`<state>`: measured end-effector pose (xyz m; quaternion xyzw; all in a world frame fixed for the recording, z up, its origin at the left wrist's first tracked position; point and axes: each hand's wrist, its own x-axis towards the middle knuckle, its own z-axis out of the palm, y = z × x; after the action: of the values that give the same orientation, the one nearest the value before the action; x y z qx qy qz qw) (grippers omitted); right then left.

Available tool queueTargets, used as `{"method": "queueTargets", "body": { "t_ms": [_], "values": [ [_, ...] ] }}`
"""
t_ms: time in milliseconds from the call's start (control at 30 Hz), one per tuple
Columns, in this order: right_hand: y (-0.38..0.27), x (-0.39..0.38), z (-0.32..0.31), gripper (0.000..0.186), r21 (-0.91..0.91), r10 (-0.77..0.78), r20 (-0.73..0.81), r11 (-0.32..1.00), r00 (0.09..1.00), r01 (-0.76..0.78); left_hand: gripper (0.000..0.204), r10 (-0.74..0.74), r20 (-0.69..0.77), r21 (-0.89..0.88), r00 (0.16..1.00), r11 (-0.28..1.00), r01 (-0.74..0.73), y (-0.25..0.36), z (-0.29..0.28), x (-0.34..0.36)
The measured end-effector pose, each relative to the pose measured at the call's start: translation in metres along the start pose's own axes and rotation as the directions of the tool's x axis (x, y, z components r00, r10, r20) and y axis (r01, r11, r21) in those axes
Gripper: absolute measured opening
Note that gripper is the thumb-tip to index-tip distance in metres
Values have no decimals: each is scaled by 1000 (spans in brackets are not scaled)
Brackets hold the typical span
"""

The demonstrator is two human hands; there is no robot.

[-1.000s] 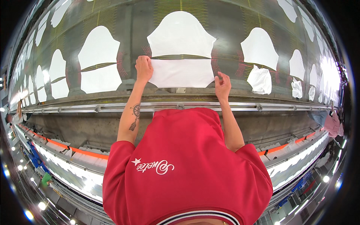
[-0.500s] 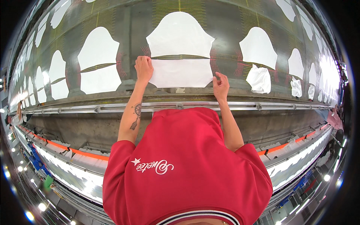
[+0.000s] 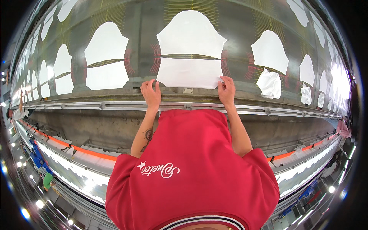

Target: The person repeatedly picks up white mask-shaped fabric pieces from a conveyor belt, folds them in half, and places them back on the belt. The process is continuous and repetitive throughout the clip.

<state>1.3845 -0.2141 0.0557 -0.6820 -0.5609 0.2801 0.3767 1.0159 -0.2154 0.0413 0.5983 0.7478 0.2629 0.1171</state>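
Both hands pinch the lower corners of a white fabric piece (image 3: 189,73) (left hand (image 3: 151,94), right hand (image 3: 227,90)) lying flat on the long grey surface (image 3: 237,46) among similar cut pieces.

A red short-sleeved T-shirt (image 3: 193,172) fills the lower centre of the frame; a white script logo with a small star is printed on it. A striped red, white and dark ribbed collar is seen at the bottom edge. Both forearms are bare; a dark tattoo (image 3: 147,137) is marked on the left forearm.
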Motion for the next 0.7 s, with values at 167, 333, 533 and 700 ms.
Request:
{"method": "queueTargets", "body": {
  "t_ms": [167, 333, 533, 700],
  "values": [
    [-9, -6, 14, 28, 59, -39, 66, 998, 997, 35, 25, -32, -32, -18, 999, 999, 31, 6, 10, -2],
    [-13, -16, 12, 28, 49, -49, 60, 998, 997, 46, 23, -11, 28, 66, 1000, 998, 9, 7, 13, 3],
    [-11, -26, 4, 26, 0, -58, 23, 998, 998, 58, 21, -164, 75, -73, 984, 983, 169, 10, 10, 9],
    [-12, -19, 9, 31, -206, -262, 74, 940, 962, 272, 36, 96, 36, -16, 995, 995, -96, 21, 15, 16]
  ]
}}
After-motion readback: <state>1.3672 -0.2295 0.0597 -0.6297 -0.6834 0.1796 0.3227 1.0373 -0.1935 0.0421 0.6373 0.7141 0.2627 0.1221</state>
